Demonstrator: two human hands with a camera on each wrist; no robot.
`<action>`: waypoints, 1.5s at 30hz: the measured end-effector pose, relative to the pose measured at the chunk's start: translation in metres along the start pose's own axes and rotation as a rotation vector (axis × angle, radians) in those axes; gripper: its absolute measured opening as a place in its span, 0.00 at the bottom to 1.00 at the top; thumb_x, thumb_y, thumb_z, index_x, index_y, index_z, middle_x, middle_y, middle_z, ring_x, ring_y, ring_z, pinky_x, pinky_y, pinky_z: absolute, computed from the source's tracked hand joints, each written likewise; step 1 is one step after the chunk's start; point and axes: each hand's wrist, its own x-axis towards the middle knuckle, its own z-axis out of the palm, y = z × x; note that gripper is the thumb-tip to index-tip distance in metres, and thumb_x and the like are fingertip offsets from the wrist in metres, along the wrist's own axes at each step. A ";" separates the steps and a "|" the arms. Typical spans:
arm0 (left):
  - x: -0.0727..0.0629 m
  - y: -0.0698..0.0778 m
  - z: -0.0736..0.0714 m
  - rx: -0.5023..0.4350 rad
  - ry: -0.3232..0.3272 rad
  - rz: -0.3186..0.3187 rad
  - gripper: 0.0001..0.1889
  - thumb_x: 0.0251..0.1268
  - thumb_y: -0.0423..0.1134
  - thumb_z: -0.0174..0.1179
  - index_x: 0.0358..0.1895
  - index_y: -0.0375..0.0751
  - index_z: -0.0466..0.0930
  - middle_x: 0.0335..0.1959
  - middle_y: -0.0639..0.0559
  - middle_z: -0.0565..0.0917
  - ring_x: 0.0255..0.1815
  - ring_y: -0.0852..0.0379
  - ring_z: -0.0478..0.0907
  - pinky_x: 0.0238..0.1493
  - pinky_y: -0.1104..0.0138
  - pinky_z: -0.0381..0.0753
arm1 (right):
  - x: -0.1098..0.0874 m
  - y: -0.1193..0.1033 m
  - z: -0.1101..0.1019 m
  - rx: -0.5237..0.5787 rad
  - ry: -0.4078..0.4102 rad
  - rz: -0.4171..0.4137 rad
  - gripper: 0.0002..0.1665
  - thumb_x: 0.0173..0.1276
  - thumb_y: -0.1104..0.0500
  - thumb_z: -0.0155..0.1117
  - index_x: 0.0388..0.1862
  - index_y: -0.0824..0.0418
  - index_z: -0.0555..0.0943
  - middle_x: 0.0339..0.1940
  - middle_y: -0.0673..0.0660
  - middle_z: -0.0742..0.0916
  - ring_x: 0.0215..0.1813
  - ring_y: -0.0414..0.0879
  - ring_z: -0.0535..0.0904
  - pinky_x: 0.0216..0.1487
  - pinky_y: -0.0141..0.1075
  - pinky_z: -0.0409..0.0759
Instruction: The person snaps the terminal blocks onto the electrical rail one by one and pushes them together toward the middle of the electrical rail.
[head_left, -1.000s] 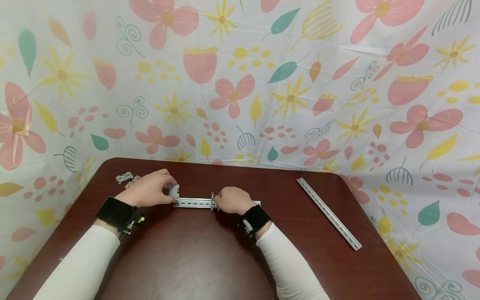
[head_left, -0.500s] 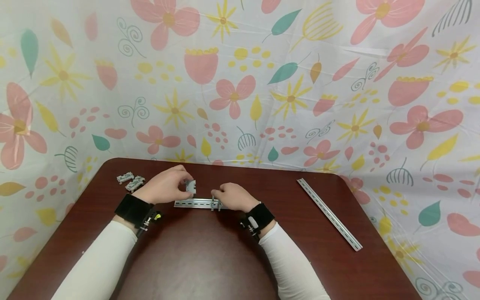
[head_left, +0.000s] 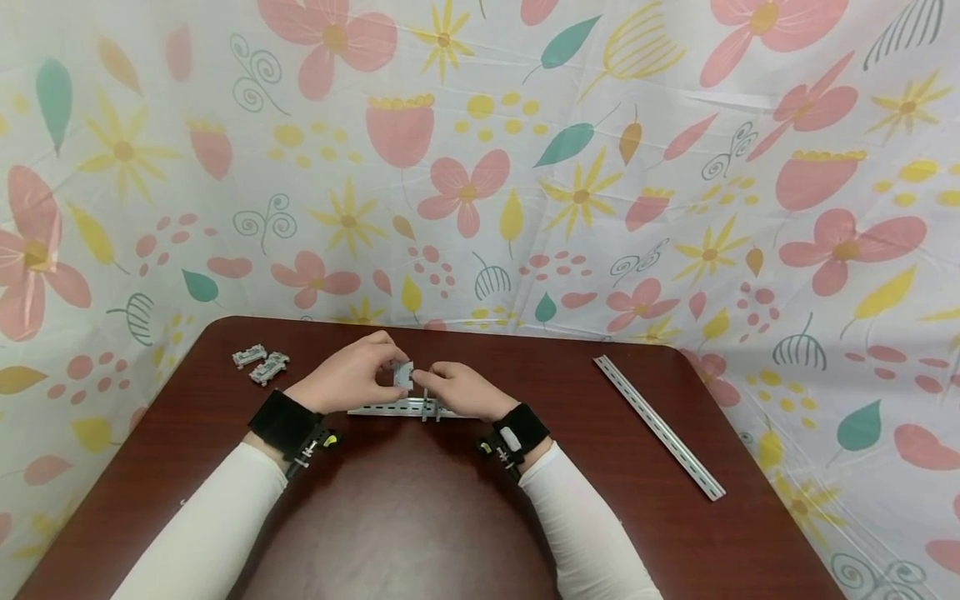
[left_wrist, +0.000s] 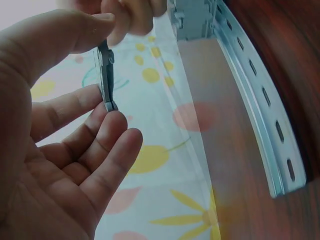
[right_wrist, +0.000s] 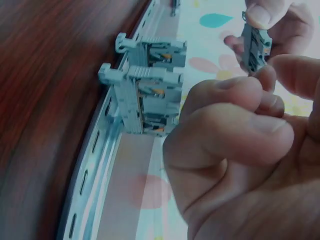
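Observation:
My left hand (head_left: 352, 377) pinches a thin grey terminal block (head_left: 403, 376) between thumb and fingers, raised over the DIN rail (head_left: 382, 408). The right hand (head_left: 467, 390) meets it from the other side; its thumb and forefinger close on the block's near end in the right wrist view, the other fingers curled. Two more terminal blocks stand upright on the slotted metal rail, a nearer one (right_wrist: 145, 100) and a farther one (right_wrist: 162, 52), with a gap between them. Part of the rail is hidden behind the right hand in the head view.
Loose terminal blocks (head_left: 270, 367) lie at the table's back left. A second, longer DIN rail (head_left: 660, 427) lies slanted on the right of the dark red table (head_left: 420, 517). A flower-printed curtain (head_left: 480, 250) hangs right behind the table's back edge.
The left hand has carried its terminal block rightward along the rail to the right hand. The right hand has lifted off the blocks on the rail, its fingertips now at the held block.

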 end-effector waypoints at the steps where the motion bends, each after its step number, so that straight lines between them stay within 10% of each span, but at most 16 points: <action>1: 0.000 0.001 0.001 -0.005 0.000 0.007 0.21 0.69 0.44 0.80 0.60 0.41 0.89 0.49 0.50 0.80 0.47 0.48 0.83 0.50 0.58 0.85 | 0.000 0.000 0.000 0.017 -0.008 -0.005 0.38 0.90 0.34 0.51 0.36 0.67 0.78 0.24 0.48 0.73 0.25 0.45 0.67 0.33 0.39 0.67; 18: 0.004 0.013 0.008 -0.041 0.018 0.063 0.17 0.68 0.41 0.79 0.57 0.46 0.90 0.49 0.52 0.81 0.50 0.46 0.84 0.51 0.58 0.85 | 0.001 0.000 0.004 0.171 -0.118 -0.042 0.34 0.92 0.39 0.49 0.48 0.70 0.79 0.24 0.47 0.71 0.23 0.43 0.64 0.29 0.37 0.66; 45: 0.000 0.003 0.009 -0.052 0.013 0.033 0.23 0.65 0.47 0.84 0.59 0.45 0.90 0.50 0.52 0.83 0.50 0.51 0.83 0.52 0.57 0.85 | 0.003 0.001 0.007 0.202 -0.087 -0.025 0.26 0.92 0.44 0.53 0.32 0.57 0.72 0.22 0.47 0.69 0.22 0.43 0.63 0.29 0.36 0.66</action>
